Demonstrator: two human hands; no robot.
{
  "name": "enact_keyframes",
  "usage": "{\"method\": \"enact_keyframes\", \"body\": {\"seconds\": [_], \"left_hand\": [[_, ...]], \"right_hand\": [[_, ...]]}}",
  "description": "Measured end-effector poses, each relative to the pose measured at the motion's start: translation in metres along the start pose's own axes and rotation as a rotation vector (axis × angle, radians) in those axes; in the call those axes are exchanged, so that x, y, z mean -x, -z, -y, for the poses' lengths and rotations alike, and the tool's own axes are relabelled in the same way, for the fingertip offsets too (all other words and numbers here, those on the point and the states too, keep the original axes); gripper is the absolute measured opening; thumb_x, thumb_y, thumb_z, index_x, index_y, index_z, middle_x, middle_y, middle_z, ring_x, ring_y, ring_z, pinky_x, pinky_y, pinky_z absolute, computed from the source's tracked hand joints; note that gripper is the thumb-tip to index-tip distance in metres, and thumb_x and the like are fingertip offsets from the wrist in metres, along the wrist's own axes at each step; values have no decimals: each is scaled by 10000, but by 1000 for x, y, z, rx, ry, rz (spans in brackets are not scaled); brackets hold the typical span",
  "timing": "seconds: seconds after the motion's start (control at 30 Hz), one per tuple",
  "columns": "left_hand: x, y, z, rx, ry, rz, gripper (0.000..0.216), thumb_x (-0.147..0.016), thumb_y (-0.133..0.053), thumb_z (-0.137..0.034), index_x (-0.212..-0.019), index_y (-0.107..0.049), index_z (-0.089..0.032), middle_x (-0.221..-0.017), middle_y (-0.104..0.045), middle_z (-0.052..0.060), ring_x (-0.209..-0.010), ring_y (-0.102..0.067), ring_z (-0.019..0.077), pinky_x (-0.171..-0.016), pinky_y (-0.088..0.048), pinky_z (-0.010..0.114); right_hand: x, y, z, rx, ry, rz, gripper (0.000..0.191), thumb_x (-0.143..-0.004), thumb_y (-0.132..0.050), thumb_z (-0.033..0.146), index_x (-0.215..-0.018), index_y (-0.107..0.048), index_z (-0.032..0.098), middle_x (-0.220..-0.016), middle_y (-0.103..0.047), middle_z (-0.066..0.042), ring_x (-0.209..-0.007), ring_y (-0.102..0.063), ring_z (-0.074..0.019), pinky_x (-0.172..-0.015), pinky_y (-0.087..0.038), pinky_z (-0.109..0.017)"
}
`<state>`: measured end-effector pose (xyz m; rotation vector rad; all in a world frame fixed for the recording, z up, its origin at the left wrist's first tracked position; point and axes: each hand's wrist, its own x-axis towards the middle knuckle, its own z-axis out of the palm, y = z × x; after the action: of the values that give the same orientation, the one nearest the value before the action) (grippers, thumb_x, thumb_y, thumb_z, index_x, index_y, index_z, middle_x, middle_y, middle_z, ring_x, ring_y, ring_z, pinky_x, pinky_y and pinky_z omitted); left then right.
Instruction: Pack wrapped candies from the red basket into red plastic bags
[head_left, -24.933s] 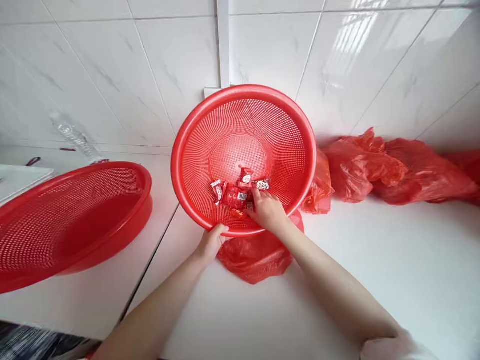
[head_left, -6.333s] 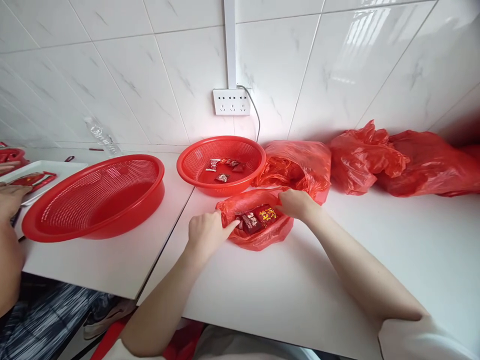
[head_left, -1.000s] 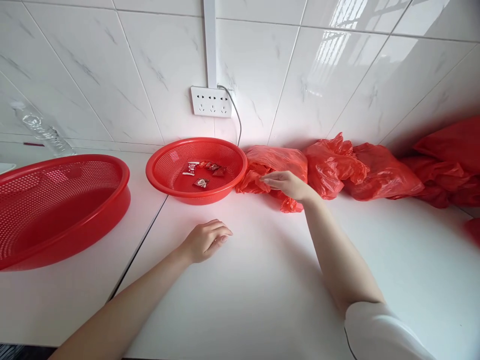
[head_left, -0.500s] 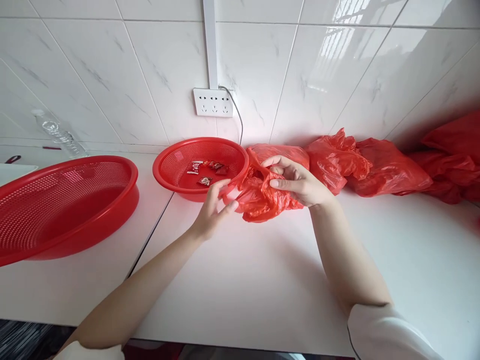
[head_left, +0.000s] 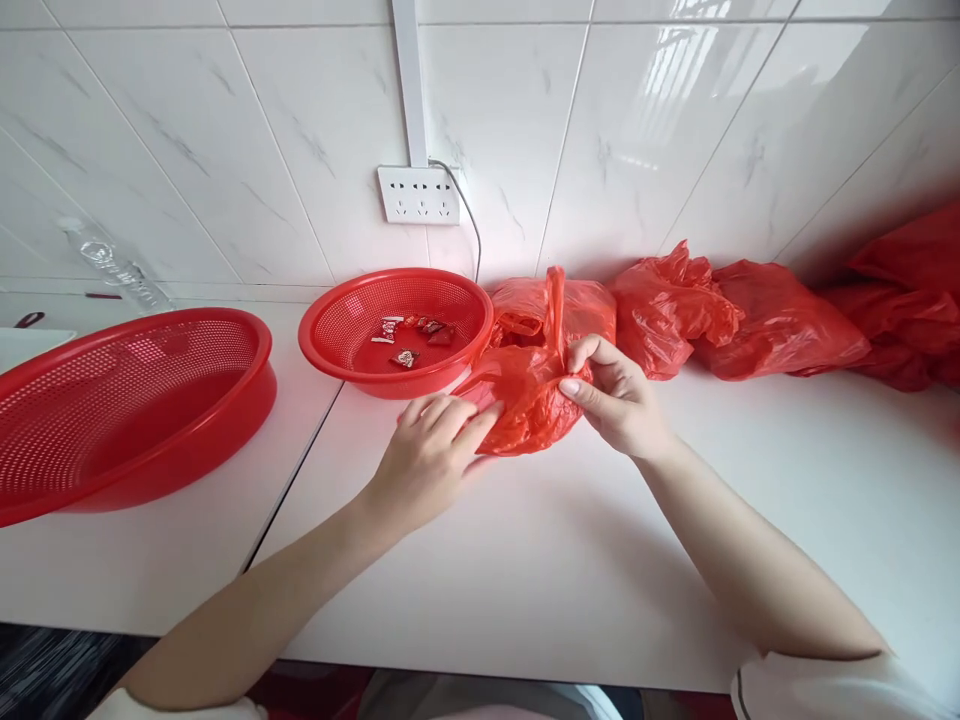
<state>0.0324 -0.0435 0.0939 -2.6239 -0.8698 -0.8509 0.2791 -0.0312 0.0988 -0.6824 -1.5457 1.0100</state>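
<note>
A thin red plastic bag (head_left: 517,400) rests on the white table just in front of a second, full red bag, one of its handle loops standing up. With thumb and index finger, my right hand (head_left: 619,400) pinches the bag at the base of that loop. My left hand (head_left: 427,455) is closed over the bag's left edge, back of the hand facing me; its fingertips are partly hidden. Beside it stands a round red plastic basket (head_left: 330,345) with several small wrapped snack packets (head_left: 406,357) on its bottom.
A larger red basket (head_left: 210,400) stands at the left. Filled red bags (head_left: 780,320) line the tiled wall at the right. A clear plastic bottle (head_left: 120,265) lies at the back left. A power socket (head_left: 418,195) with a grey cable is on the wall.
My left hand has turned over and closed on the bag's left side. My right hand has moved slightly down and now pinches the bag, whose handle loop has come upright.
</note>
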Motion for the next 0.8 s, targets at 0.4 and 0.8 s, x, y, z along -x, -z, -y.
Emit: {"method": "enact_keyframes", "body": {"seconds": [0.4,0.8], "left_hand": [[30,10,-6,280,-440,648,94,-787,-517,-100,-778,-541,-191,-666,-516,-27,-642,-514,124,-1184,-253,421],[19,50,12,773,18,498,146,-734,-434,-115,-726,-339,-225,-614,-399,-32,-538,-334,120,-504,-321,277]], "right_hand": [[30,38,14,946,48,437,134,-894,-578,296,-1004,-605,225,-1097,-595,-83,-889,-604,-206,-765,-485,-340],[16,-20,-8,497,-208,1051,171,-749,-566,74,-882,-605,174,-779,-606,17,-664,-543,-114,-592,-429,-221]]}}
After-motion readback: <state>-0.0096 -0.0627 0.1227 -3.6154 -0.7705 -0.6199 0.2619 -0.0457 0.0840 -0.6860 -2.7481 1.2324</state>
